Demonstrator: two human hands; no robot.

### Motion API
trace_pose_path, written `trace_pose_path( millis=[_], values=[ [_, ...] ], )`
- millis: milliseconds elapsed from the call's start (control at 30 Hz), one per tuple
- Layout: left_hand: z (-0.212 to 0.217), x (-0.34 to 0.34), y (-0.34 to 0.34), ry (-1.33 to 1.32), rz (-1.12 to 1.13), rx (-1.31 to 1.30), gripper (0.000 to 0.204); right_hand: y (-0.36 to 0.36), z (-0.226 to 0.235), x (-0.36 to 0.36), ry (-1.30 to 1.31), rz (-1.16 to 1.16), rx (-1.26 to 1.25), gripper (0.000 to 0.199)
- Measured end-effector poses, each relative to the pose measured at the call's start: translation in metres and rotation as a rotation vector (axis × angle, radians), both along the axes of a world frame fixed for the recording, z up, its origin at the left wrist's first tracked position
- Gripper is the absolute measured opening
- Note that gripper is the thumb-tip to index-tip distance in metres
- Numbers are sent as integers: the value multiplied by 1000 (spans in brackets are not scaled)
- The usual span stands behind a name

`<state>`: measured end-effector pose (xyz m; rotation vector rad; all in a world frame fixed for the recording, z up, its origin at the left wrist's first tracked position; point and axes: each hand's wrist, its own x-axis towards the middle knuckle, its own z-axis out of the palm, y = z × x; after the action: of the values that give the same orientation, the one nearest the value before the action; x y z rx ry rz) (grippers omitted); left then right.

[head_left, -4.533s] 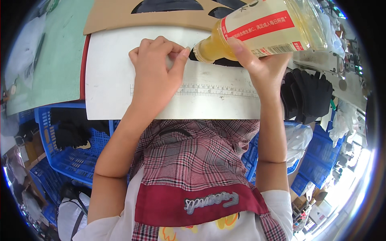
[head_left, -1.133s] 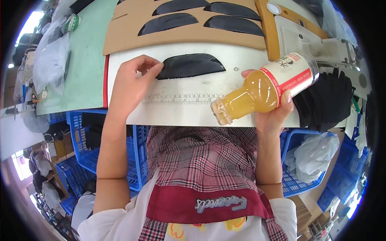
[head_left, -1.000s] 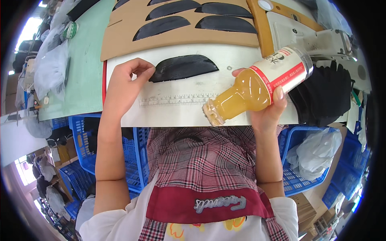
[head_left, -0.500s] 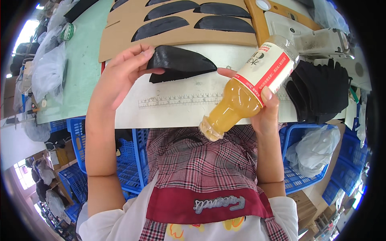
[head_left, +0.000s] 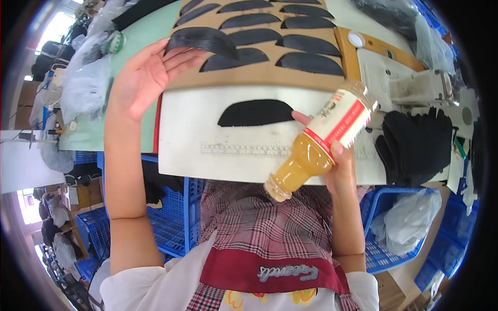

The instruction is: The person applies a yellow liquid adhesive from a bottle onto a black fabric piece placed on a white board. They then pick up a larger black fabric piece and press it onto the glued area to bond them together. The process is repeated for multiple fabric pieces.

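Note:
My left hand (head_left: pixel 145 72) is raised at the far left over the cardboard. It holds a shiny black half-moon piece (head_left: pixel 199 40) by its left end, the fingers spread underneath and the piece bending over them. In my right hand (head_left: pixel 340 168) is a clear plastic bottle of yellow liquid (head_left: pixel 306 155), tilted with its neck toward me. That hand's index fingertip reaches the right tip of a matte black half-moon fabric piece (head_left: pixel 255 113) lying flat on the white table. Below this piece, a ruler scale (head_left: pixel 244 151) runs along the tabletop.
Several dark half-moon pieces (head_left: pixel 310 63) lie in rows on the cardboard sheet (head_left: pixel 207 80). Black gloves (head_left: pixel 415 145) rest at the right, near a sewing machine (head_left: pixel 420 85). Blue crates (head_left: pixel 192 217) stand below the table edge, one holding a white plastic bag (head_left: pixel 410 220).
My left hand has lifted the shiny piece up and left from the white table to over the cardboard. A matte black piece now shows flat on the table. The bottle stays in my right hand.

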<state>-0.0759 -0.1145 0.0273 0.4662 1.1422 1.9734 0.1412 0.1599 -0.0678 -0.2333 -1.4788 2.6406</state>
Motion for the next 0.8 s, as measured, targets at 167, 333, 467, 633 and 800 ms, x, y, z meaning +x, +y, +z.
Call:
trace_pose_path(
  millis=[167, 333, 467, 633, 800],
  values=[
    [18, -55, -22, 68, 303, -134, 39, -3, 3, 0, -7, -17, -23, 97],
    [19, -91, 8, 53, 392, -32, 38, 1, 2, 6, -41, -22, -7, 106],
    [-23, -117, 0, 17, 405, -89, 36, 2, 4, 9, -47, -45, -3, 107],
    [-76, -124, -53, 428, 538, -662, 33, 0, 7, 8, -32, -47, 17, 106],
    [-63, -104, -61, 578, 682, -996, 32, 3, 5, 7, -22, -28, 43, 107]
  ],
)
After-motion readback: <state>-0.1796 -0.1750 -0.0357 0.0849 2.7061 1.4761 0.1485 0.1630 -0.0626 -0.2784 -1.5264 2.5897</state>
